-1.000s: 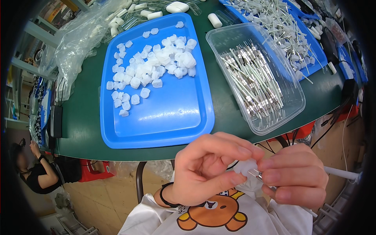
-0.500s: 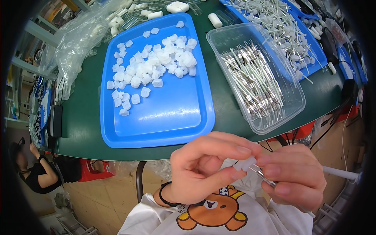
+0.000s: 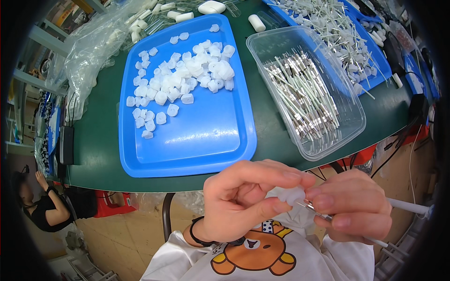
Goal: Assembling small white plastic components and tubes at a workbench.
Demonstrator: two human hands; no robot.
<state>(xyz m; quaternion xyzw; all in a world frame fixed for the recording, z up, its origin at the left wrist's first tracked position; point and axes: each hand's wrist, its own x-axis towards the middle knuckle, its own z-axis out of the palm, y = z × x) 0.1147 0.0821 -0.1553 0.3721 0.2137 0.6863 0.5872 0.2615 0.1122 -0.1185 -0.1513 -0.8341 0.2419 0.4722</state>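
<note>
Over my lap, just off the table's front edge, my left hand [image 3: 241,199] pinches a translucent white plastic cap [image 3: 290,195] between thumb and fingertips. My right hand [image 3: 356,206] grips a thin rod with a silvery metal section [image 3: 322,215], its pale tail sticking out below the palm. The rod's fine tip points at the cap; whether it is inside the cap, I cannot tell. Beyond my left hand, similar loose caps [image 3: 185,70] lie heaped in a blue tray [image 3: 187,169]. Several similar rods [image 3: 307,100] fill a clear plastic box [image 3: 344,133] beyond my right hand.
Another blue tray [image 3: 383,68] at the far right holds many rods with white caps [image 3: 328,37]. Clear plastic bags [image 3: 86,56] and white cylindrical pieces [image 3: 256,23] lie along the back of the green table [image 3: 96,150]. Another person [image 3: 54,210] is at the far left.
The cap has turned slightly in my left fingers and shows more of its side. My right hand has shifted a little, and the rod's tail has swung slightly upward.
</note>
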